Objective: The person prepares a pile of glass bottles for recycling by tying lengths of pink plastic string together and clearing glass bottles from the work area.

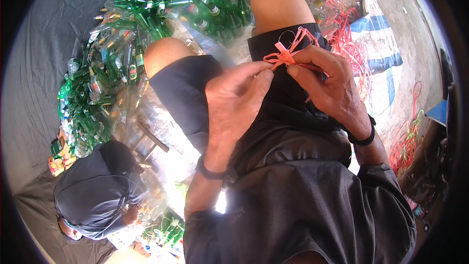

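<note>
Between my two hands, above my right thigh, is a knotted bunch of pink plastic twine (284,57) with several loops and short ends standing out. My left hand (236,93) pinches its left side between thumb and forefinger. On the other side, the thumb and forefinger of my right hand (328,80) grip the twine close to the knot. Both hands wear a dark band at the wrist. The black shorts (183,91) on my legs lie below the hands.
Many green and clear glass bottles (216,11) cover the floor ahead and to the left. Loose pink twine (353,53) lies by a blue-and-white striped plastic sheet (381,40). At lower left a person (99,190) bends near bottles, beside a small wooden stool (148,141). More twine (405,146) is at right.
</note>
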The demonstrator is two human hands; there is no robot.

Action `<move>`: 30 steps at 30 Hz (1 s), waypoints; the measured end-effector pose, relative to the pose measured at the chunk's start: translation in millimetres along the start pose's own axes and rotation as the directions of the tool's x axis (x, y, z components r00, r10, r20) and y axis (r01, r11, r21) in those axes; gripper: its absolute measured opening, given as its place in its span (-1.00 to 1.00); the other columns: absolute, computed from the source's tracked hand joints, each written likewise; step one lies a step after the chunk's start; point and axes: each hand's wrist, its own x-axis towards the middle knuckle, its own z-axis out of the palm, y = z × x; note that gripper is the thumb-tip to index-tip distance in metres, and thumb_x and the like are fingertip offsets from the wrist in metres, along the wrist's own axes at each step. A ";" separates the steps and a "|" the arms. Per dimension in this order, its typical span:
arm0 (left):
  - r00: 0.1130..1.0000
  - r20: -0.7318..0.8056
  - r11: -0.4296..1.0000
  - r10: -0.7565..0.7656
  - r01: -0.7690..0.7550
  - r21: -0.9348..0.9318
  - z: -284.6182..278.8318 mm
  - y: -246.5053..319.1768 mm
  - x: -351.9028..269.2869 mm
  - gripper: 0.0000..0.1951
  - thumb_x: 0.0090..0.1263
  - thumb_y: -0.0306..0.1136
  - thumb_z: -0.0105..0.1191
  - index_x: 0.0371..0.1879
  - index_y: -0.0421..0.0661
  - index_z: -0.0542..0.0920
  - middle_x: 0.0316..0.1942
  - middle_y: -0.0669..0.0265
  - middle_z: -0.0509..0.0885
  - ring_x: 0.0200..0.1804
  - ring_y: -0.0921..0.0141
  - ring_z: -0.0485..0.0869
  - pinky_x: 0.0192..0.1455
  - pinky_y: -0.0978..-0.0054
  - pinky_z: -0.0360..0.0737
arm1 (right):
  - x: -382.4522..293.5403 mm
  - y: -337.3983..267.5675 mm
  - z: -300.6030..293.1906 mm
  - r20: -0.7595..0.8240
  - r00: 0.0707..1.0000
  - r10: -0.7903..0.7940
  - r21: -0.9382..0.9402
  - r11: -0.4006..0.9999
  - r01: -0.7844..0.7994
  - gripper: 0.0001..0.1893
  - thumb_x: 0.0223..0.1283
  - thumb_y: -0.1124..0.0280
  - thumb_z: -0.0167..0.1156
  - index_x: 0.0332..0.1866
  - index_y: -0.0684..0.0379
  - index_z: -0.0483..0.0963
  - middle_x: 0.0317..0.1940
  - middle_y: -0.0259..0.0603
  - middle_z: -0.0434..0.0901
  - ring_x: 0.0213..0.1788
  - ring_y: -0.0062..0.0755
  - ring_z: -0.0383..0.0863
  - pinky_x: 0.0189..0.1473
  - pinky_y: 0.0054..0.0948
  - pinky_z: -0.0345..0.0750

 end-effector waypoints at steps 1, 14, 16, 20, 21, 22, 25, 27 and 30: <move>1.000 -0.011 1.000 0.006 -0.006 0.005 -0.5 -1.1 -0.1 -0.89 0.41 -0.59 0.29 -0.14 -0.26 0.79 -0.52 0.53 0.61 -0.45 0.71 0.45 -0.41 0.67 0.42 | 1.0 -0.9 -1.2 0.000 1.000 0.000 0.000 1.000 0.000 -0.88 0.29 0.53 0.36 -0.18 0.35 0.60 -0.44 -0.15 0.66 -0.43 -0.58 0.61 -0.33 -0.45 0.56; 1.000 0.024 0.998 -0.012 0.010 0.067 -10.0 3.5 -6.4 -0.84 0.42 -0.65 0.22 -0.11 -0.24 0.79 -0.47 0.61 0.59 -0.45 0.76 0.39 -0.41 0.76 0.23 | 4.4 7.0 -16.7 -0.089 0.976 0.198 0.039 0.980 -0.195 -0.89 0.40 0.46 0.31 -0.17 0.29 0.59 -0.57 -0.33 0.58 -0.51 -0.67 0.54 -0.47 -0.52 0.44; 1.000 0.018 0.998 -0.007 0.006 0.062 -12.4 2.8 -6.7 -0.86 0.43 -0.64 0.22 -0.12 -0.25 0.78 -0.46 0.58 0.62 -0.43 0.76 0.41 -0.40 0.76 0.26 | 4.5 7.0 -19.7 -0.105 0.979 0.174 0.014 0.985 -0.173 -0.90 0.40 0.46 0.30 -0.16 0.28 0.59 -0.58 -0.36 0.58 -0.52 -0.68 0.54 -0.48 -0.52 0.44; 1.000 0.010 0.995 -0.025 0.024 0.099 -17.9 6.6 -8.0 -0.88 0.44 -0.62 0.23 -0.12 -0.25 0.77 -0.45 0.53 0.66 -0.42 0.75 0.44 -0.38 0.77 0.29 | 3.6 7.5 -19.8 -0.156 0.981 0.113 -0.051 0.991 -0.122 -0.91 0.35 0.49 0.34 -0.17 0.28 0.61 -0.58 -0.30 0.60 -0.53 -0.60 0.58 -0.47 -0.48 0.48; 0.999 0.053 0.992 -0.003 -0.003 0.123 -19.7 6.1 -8.5 -0.87 0.46 -0.61 0.23 -0.09 -0.24 0.76 -0.43 0.52 0.67 -0.41 0.75 0.45 -0.36 0.76 0.32 | 2.3 9.4 -18.2 -0.184 0.980 0.069 -0.090 0.992 -0.087 -0.91 0.32 0.51 0.36 -0.18 0.27 0.61 -0.56 -0.26 0.61 -0.54 -0.54 0.59 -0.46 -0.47 0.49; 0.995 0.096 0.989 0.017 -0.031 0.146 -20.4 4.8 -8.5 -0.86 0.48 -0.60 0.22 -0.06 -0.24 0.75 -0.41 0.51 0.69 -0.39 0.74 0.46 -0.34 0.76 0.35 | 0.4 11.6 -17.1 -0.187 0.980 0.069 -0.090 0.992 -0.087 -0.91 0.32 0.51 0.36 -0.18 0.27 0.61 -0.56 -0.26 0.61 -0.54 -0.54 0.59 -0.46 -0.47 0.49; 0.971 0.238 0.983 0.013 -0.057 0.177 -19.9 -7.6 -9.8 -0.82 0.51 -0.58 0.19 0.02 -0.23 0.73 -0.32 0.52 0.70 -0.35 0.71 0.49 -0.30 0.73 0.41 | -5.3 14.2 -12.4 -0.191 0.981 -0.043 -0.144 0.989 0.015 -0.88 0.21 0.55 0.41 -0.18 0.26 0.63 -0.49 -0.18 0.63 -0.53 -0.40 0.62 -0.45 -0.44 0.51; 0.965 0.261 0.962 0.025 -0.094 0.257 -19.2 -13.0 -8.9 -0.77 0.49 -0.54 0.23 0.08 -0.22 0.71 -0.26 0.48 0.73 -0.35 0.67 0.51 -0.30 0.67 0.46 | -8.8 13.7 -7.1 -0.196 0.953 -0.230 -0.224 0.957 0.185 -0.84 0.14 0.58 0.44 -0.18 0.24 0.65 -0.43 -0.16 0.62 -0.48 -0.32 0.64 -0.44 -0.42 0.52; 0.958 0.280 0.896 0.070 -0.184 0.405 -8.9 1.7 -6.3 -0.64 0.37 -0.44 0.32 0.14 -0.18 0.69 -0.23 0.31 0.77 -0.43 0.62 0.49 -0.32 0.58 0.50 | -17.4 18.1 0.1 -0.182 0.954 -0.237 -0.258 0.948 0.186 -0.80 0.09 0.59 0.46 -0.17 0.22 0.65 -0.38 -0.20 0.63 -0.43 -0.30 0.65 -0.41 -0.37 0.57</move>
